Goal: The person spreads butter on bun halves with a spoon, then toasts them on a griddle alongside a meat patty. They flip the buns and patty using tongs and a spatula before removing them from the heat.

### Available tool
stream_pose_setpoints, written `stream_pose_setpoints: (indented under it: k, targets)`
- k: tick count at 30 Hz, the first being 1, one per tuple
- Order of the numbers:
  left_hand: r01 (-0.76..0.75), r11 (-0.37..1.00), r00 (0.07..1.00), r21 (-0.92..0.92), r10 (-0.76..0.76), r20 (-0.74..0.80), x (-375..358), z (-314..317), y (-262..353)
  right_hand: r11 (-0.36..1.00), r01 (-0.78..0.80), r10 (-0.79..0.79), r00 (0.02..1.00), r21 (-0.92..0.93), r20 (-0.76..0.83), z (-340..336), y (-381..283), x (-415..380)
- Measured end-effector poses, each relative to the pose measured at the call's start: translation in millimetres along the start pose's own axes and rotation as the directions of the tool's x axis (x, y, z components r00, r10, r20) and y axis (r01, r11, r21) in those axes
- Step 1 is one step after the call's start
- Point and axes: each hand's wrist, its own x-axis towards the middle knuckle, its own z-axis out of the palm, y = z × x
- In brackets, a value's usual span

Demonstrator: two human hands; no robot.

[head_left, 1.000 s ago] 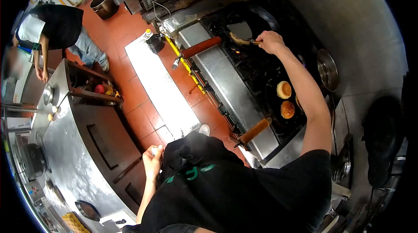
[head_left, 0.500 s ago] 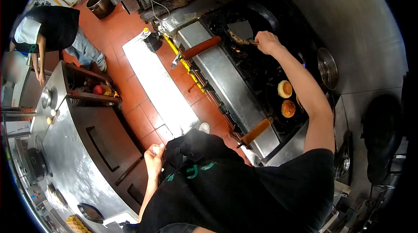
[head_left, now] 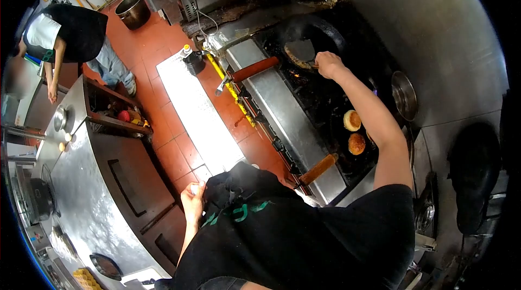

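My right hand (head_left: 329,65) is closed round the handle of a spatula (head_left: 307,48) over the rear black frying pan (head_left: 334,32). The blade lies against a browned flat piece of food (head_left: 296,58), partly covering it. Under my right forearm, two round golden buns (head_left: 352,120) sit in the nearer pan, with an edge of another item half hidden by the arm. My left hand (head_left: 192,199) is held low beside my black shirt, its fingers curled round a small white thing, too small to name.
Two pan handles, one reddish (head_left: 255,69) and one brown (head_left: 319,169), stick out over the steel stove edge (head_left: 282,105). A metal bowl (head_left: 405,96) stands by the wall. At left are a steel counter (head_left: 92,181) and a co-worker (head_left: 76,35) bending over a worktop.
The view has shifted slightly. The spatula has moved a little on the food in the rear pan. My left hand stays about where it was. The co-worker's hands have come closer together.
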Motion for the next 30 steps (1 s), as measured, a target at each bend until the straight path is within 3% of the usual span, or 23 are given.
stream_pose_setpoints:
  k: [7,10,12,14,15,19,21,22,24,28,30]
  targets:
    - [0.030,0.999,0.999,-0.040,-0.029,0.031,0,9,4,0.999,-0.047,0.047,0.999,0.009,-0.021,-4,0,-4]
    - [0.019,1.000,1.000,-0.016,-0.019,0.016,2,8,8,0.989,-0.084,0.077,0.995,0.119,0.067,-28,10,-5]
    - [0.012,1.000,1.000,0.013,-0.013,0.021,2,5,7,0.973,-0.174,0.175,0.985,0.154,0.009,-34,16,0]
    - [0.011,0.999,0.998,-0.037,-0.008,0.060,6,4,3,0.977,-0.072,0.083,0.996,0.199,-0.043,-48,24,-15]
    - [-0.016,0.999,0.998,-0.036,0.018,0.055,7,4,2,0.971,-0.147,0.150,0.989,0.189,-0.003,-61,19,-23]
    - [0.006,0.997,0.998,-0.072,-0.001,0.062,8,5,-1,0.957,-0.174,0.181,0.984,0.232,-0.008,-69,32,-33]
    - [0.027,0.997,0.997,-0.067,-0.022,0.080,5,3,2,0.944,-0.202,0.216,0.976,0.260,-0.026,-68,44,-33]
    - [0.030,0.997,0.996,-0.064,-0.024,0.082,6,2,0,0.976,-0.107,0.144,0.971,0.188,-0.193,-53,62,-26]
    - [0.042,0.996,0.996,-0.077,-0.036,0.082,9,0,-6,0.949,-0.168,0.199,0.975,0.267,-0.096,-65,70,-36]
    - [0.031,0.995,0.996,-0.095,-0.023,0.084,15,0,-14,0.957,-0.196,0.206,0.978,0.213,-0.029,-62,90,-44]
    - [0.012,0.994,0.996,-0.108,-0.003,0.084,18,3,-18,0.890,-0.275,0.261,0.961,0.364,0.087,-52,94,-43]
